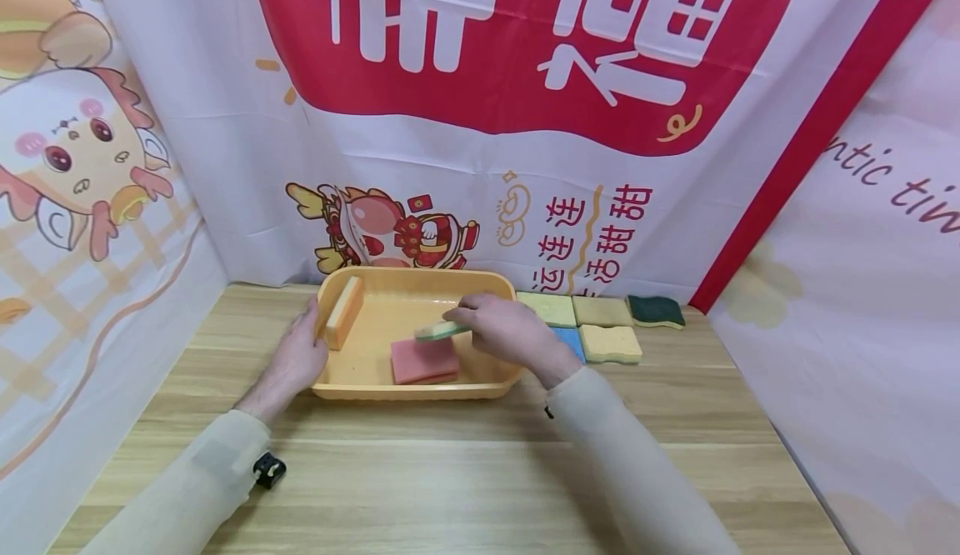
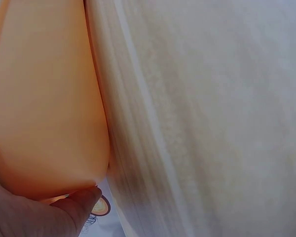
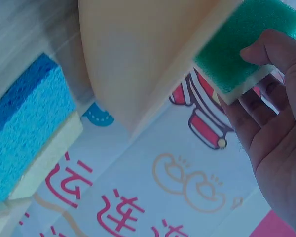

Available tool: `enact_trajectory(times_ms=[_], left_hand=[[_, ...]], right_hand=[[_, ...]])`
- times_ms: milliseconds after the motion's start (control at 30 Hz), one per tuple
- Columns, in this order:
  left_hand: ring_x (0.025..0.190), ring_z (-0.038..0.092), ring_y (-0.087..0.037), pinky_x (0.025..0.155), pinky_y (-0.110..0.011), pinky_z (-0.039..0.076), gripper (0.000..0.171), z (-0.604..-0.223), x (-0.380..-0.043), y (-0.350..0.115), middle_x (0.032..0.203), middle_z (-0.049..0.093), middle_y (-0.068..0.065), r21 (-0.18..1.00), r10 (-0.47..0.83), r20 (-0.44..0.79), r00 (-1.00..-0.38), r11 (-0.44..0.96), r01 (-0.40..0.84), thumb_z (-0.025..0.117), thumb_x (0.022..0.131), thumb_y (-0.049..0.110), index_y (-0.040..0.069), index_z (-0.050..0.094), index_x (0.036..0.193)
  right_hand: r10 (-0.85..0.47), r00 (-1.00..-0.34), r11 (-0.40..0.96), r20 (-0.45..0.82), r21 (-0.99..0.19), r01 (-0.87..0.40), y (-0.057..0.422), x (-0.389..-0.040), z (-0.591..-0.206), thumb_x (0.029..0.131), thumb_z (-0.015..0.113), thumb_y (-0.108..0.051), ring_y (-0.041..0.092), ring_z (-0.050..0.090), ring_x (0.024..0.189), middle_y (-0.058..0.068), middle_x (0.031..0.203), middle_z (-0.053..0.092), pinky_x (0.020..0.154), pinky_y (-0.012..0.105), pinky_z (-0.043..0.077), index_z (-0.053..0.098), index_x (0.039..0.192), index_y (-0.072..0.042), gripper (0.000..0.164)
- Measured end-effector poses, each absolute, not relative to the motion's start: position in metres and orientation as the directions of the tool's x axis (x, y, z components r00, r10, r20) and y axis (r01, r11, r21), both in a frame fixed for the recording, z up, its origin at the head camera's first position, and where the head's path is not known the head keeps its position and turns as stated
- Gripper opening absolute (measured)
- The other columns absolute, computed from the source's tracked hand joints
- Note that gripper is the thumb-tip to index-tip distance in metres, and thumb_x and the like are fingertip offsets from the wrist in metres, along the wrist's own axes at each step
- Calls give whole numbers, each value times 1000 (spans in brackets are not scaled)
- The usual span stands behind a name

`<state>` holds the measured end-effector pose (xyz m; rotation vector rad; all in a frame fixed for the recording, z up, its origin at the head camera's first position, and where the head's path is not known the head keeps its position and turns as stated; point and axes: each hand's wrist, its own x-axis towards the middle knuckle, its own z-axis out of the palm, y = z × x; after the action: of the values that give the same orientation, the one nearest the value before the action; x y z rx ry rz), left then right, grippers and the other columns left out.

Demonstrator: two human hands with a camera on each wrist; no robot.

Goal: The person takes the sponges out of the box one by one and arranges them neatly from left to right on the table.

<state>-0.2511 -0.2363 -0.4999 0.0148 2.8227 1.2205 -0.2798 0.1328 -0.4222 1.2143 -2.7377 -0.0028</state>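
The green-faced scouring sponge (image 1: 438, 332) is near the middle of the frame, over the inside of the orange plastic basin (image 1: 408, 392), pinched in the grip of the right hand (image 1: 510, 330), thumb on the green and fingers behind the pale foam. From here I can't tell whether its lower edge touches the pink sponge (image 1: 424, 362) lying flat beneath; if it came down there, I'd expect it to ride up on the pink one or shove it askew. That pinch takes in only part of the sponge, so it could twist if it caught. The left hand (image 1: 300, 355) has its grip on the basin's left end; a tug there might tip the orange sponge (image 1: 345, 313), which stands on its narrow side by that wall. Right of the basin on the counter (image 1: 420, 472) sit a pale yellow sponge (image 1: 547, 309), a tan one (image 1: 602, 312), a dark green one (image 1: 656, 311), a cream one (image 1: 611, 344) and a blue one (image 1: 570, 343); the right wrist partly hides the blue, and a dragging sleeve could disturb it. Behind, a printed cloth (image 1: 420, 147) hangs close to the basin's far rim, leaving little room that way.
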Motion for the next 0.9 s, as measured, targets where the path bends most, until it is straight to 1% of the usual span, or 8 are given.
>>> enact_trajectory(times_ms=[133,233,433,667,767,900], left_hand=[[177,16,-64,149,-73,15,86,-500,-251,-236,189,8,-44,722,34,-56,-998,692,-17,40,111,0,-5,-5,184],[177,17,-64,149,-74,16,86,-500,-251,-237,188,9,-45,717,36,-50,-998,697,-11,40,111,0,-6,-5,184],[177,17,-64,149,-73,17,86,-499,-251,-236,188,9,-45,714,39,-47,-998,700,-6,40,111,-1,-7,-5,184],[177,15,-64,149,-74,15,85,-499,-250,-236,189,8,-45,718,41,-48,-998,696,-6,40,111,0,-7,-5,184],[178,14,-64,149,-74,14,85,-499,-250,-236,189,6,-44,721,40,-48,-998,693,-7,39,111,0,-7,-5,184],[178,12,-63,149,-73,12,85,-500,-251,-236,191,3,-41,730,39,-52,-998,683,-12,38,111,0,-6,-5,184]], right_hand=[[-732,-651,672,199,58,-738,145,-278,-413,103,79,-2,19,80,112,1,130,84,84,35,73,79,149,-23,50],[-724,-651,676,227,49,-735,154,-277,-407,102,80,0,20,81,112,2,131,84,87,36,74,78,147,-20,50],[-666,-719,735,199,8,-678,176,-279,-401,102,84,-1,21,81,115,2,134,84,98,37,74,80,146,-20,48],[-598,-779,793,191,-2,-609,204,-279,-398,99,92,-3,24,82,117,5,133,84,105,44,75,83,144,-20,49],[-569,-802,814,183,-12,-581,217,-279,-398,99,92,-3,26,82,119,5,134,84,106,46,75,82,146,-21,51],[-544,-820,831,177,-19,-556,236,-280,-400,100,90,-3,31,81,129,7,144,83,112,52,72,81,149,-20,52]])
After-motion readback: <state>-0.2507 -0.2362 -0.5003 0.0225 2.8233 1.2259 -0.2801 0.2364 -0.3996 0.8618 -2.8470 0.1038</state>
